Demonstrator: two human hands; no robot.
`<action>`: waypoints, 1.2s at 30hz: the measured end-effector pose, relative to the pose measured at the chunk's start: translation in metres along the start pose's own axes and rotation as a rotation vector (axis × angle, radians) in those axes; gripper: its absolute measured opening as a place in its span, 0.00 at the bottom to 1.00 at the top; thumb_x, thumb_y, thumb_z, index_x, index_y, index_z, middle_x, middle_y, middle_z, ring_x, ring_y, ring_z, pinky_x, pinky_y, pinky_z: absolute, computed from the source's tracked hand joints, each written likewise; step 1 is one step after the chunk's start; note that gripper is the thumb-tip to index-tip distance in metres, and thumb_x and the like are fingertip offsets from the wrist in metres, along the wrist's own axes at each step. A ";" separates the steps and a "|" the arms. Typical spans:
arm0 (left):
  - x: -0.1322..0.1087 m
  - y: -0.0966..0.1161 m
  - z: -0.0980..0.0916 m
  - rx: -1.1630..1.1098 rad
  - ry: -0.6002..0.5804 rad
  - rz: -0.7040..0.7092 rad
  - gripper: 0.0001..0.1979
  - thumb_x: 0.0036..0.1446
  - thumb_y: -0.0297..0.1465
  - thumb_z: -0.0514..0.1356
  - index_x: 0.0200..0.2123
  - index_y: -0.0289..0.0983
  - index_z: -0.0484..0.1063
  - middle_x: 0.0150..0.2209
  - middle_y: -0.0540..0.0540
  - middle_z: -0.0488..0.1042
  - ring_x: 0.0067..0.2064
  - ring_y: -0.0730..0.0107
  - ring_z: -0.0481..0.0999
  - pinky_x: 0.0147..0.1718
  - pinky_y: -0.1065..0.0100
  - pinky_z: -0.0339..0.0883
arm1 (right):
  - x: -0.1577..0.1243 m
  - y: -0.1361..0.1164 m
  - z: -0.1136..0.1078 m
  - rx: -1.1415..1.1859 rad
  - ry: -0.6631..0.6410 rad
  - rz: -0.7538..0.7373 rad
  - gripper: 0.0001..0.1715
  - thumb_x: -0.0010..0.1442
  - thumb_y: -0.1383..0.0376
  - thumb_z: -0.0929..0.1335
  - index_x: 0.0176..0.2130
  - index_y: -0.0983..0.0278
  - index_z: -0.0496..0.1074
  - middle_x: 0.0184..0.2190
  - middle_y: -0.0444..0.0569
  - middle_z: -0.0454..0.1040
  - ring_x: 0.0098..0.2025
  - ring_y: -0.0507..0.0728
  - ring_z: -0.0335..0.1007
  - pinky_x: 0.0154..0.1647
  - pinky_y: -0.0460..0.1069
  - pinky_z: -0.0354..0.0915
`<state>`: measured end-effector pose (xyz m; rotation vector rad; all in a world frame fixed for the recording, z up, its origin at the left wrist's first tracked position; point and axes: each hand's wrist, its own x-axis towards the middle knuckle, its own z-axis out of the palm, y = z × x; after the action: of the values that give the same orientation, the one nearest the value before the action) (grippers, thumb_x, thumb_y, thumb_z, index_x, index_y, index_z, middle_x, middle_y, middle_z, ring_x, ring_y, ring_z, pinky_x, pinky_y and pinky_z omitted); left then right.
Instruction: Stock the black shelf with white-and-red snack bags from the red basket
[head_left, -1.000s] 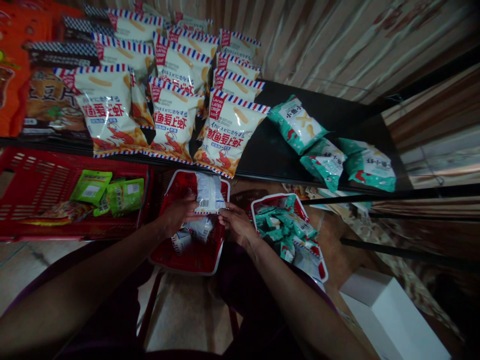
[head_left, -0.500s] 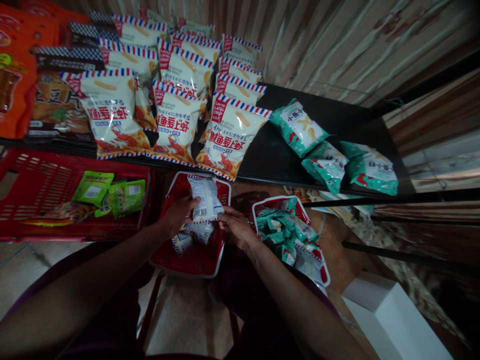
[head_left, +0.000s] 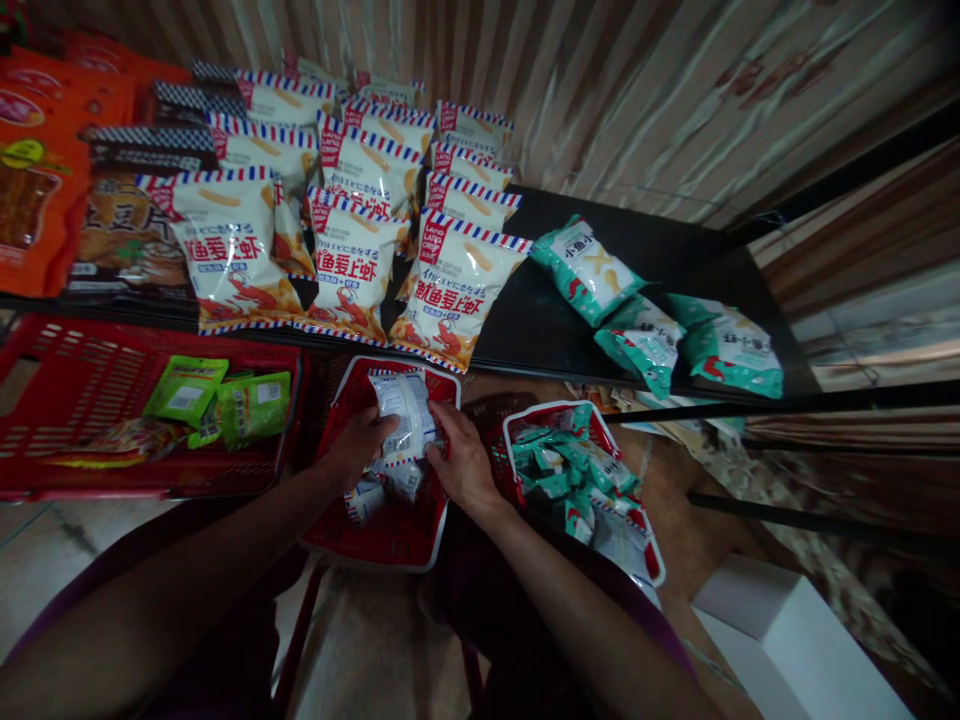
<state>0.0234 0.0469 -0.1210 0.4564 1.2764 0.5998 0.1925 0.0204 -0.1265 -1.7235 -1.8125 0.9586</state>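
Note:
A snack bag (head_left: 406, 415), its printed back toward me, is held between my two hands over a red basket (head_left: 409, 548) with a white rim. My left hand (head_left: 365, 438) grips the bag's left edge. On its right side, the fingers and thumb of my right hand (head_left: 459, 452) close on the bag. Below it in the basket lie other bags (head_left: 366, 500) of the same white and blue kind. Right in front, several shrimp snack bags (head_left: 451, 290) with striped edges stand in rows on a black shelf (head_left: 525, 345).
Three teal snack bags (head_left: 589, 268) lie on the shelf's right part. A second red basket (head_left: 513, 440) holds teal bags at the right. A red crate (head_left: 82, 370) with green packets (head_left: 255, 408) is at the left. A white box (head_left: 787, 625) stands on the floor, lower right.
My right hand has shifted up along the bag's right side and grips it higher. My left hand still holds the other edge. The whole view has tilted slightly, lowering the scene.

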 end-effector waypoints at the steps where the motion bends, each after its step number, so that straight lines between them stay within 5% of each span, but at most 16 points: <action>1: -0.001 0.001 0.001 0.004 0.005 0.015 0.19 0.44 0.38 0.65 0.39 0.36 0.69 0.30 0.47 0.77 0.32 0.64 0.78 0.31 0.67 0.70 | -0.001 -0.001 0.000 -0.032 -0.008 -0.030 0.35 0.51 0.72 0.63 0.59 0.59 0.61 0.58 0.51 0.63 0.61 0.60 0.56 0.62 0.58 0.53; 8: -0.014 0.009 0.010 0.064 0.026 0.031 0.18 0.42 0.39 0.66 0.36 0.36 0.69 0.35 0.44 0.77 0.37 0.62 0.77 0.33 0.66 0.70 | 0.000 -0.002 0.002 -0.007 -0.017 -0.003 0.31 0.53 0.72 0.62 0.56 0.60 0.66 0.53 0.52 0.68 0.56 0.59 0.62 0.59 0.56 0.57; 16: -0.007 0.006 0.007 0.059 -0.051 0.065 0.18 0.50 0.45 0.59 0.38 0.39 0.66 0.31 0.49 0.72 0.33 0.66 0.75 0.35 0.64 0.71 | 0.003 -0.018 -0.008 0.373 -0.093 0.330 0.25 0.54 0.54 0.68 0.51 0.58 0.70 0.52 0.51 0.72 0.55 0.62 0.65 0.56 0.57 0.60; 21: -0.008 0.009 0.007 0.074 -0.031 0.020 0.18 0.53 0.45 0.56 0.40 0.38 0.65 0.31 0.48 0.72 0.30 0.67 0.76 0.35 0.63 0.72 | 0.003 -0.030 -0.014 0.673 -0.207 0.292 0.28 0.54 0.50 0.68 0.51 0.59 0.70 0.50 0.50 0.73 0.51 0.60 0.69 0.55 0.56 0.61; 25: -0.010 0.013 0.008 0.108 -0.009 0.001 0.17 0.55 0.42 0.54 0.41 0.37 0.66 0.29 0.48 0.71 0.30 0.68 0.76 0.35 0.65 0.71 | 0.003 -0.029 -0.011 0.877 -0.260 0.369 0.28 0.52 0.52 0.69 0.50 0.63 0.69 0.48 0.51 0.74 0.48 0.60 0.70 0.53 0.56 0.62; 29: -0.011 0.014 0.007 0.142 -0.005 0.010 0.17 0.56 0.41 0.52 0.41 0.35 0.69 0.28 0.48 0.71 0.29 0.68 0.75 0.34 0.66 0.70 | 0.003 -0.024 -0.007 0.999 -0.286 0.599 0.21 0.45 0.62 0.71 0.41 0.65 0.71 0.35 0.48 0.78 0.37 0.57 0.74 0.43 0.53 0.67; 36: -0.011 0.014 0.008 0.168 -0.040 0.037 0.18 0.49 0.41 0.57 0.40 0.35 0.72 0.28 0.47 0.73 0.31 0.66 0.76 0.36 0.64 0.69 | 0.006 -0.022 -0.006 1.053 -0.207 0.755 0.18 0.37 0.68 0.68 0.34 0.64 0.70 0.29 0.45 0.77 0.32 0.56 0.73 0.36 0.51 0.69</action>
<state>0.0270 0.0509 -0.1023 0.6288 1.2877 0.5141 0.1813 0.0276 -0.1072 -1.5413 -0.4076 1.9599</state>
